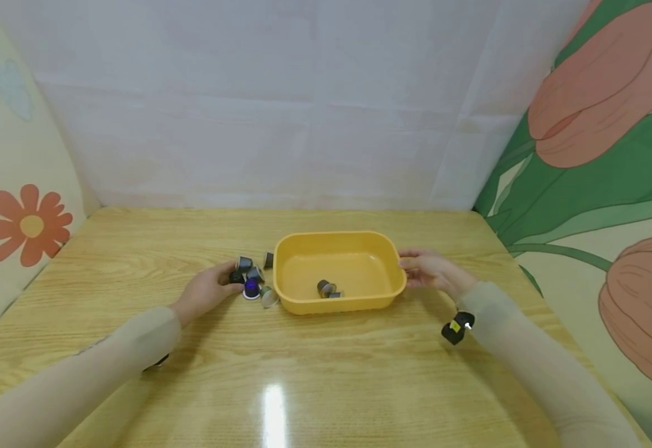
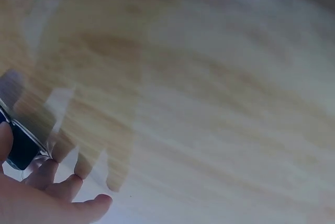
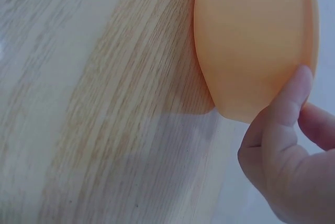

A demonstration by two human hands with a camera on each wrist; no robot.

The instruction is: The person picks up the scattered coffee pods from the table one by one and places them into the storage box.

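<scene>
A yellow plastic basin (image 1: 334, 305) stands on the table with a few coffee capsules (image 1: 326, 288) inside. My right hand (image 1: 429, 272) holds the basin at its right end; in the right wrist view a fingertip (image 3: 301, 80) presses the outer wall just under the rim. Left of the basin, several more capsules lie in a loose group, among them a purple one (image 1: 251, 288) and a pale-lidded one (image 1: 269, 297). My left hand (image 1: 205, 291) is at the group's left side, thumb and fingers around a dark capsule (image 2: 23, 148).
The wooden table (image 1: 315, 367) reaches back to a white cloth backdrop (image 1: 281, 124). Flower-printed panels (image 1: 611, 205) stand on both sides. A dark capsule (image 1: 269, 260) sits close to the basin's left wall.
</scene>
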